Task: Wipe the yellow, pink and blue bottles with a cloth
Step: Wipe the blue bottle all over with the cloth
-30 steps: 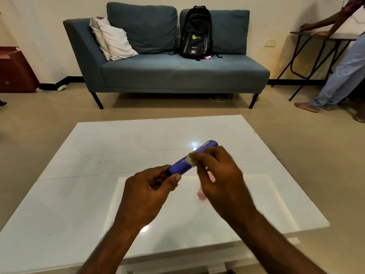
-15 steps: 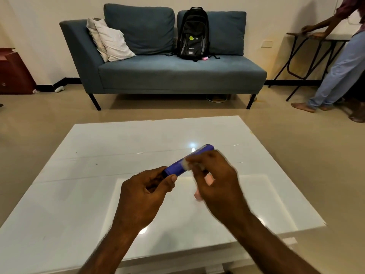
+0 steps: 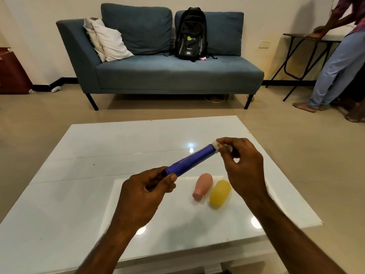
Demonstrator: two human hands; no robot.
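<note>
A slim blue bottle (image 3: 190, 161) is held slanted above the white table (image 3: 83, 175). My left hand (image 3: 146, 192) grips its near, lower end. My right hand (image 3: 243, 165) pinches a small white cloth (image 3: 217, 146) against the bottle's far, upper end. The pink bottle (image 3: 203, 185) and the yellow bottle (image 3: 220, 192) lie side by side on the table, below and between my hands, touching or nearly touching each other.
A blue sofa (image 3: 158, 72) with white pillows (image 3: 108, 42) and a black backpack (image 3: 190, 34) stands beyond the table. A person (image 3: 339, 56) leans on a folding table (image 3: 308, 56) at the far right. A dark red box (image 3: 11, 74) sits far left.
My right hand has slid the cloth up the blue bottle from its middle to its far end, uncovering the pink and yellow bottles on the table. The left hand keeps its grip.
</note>
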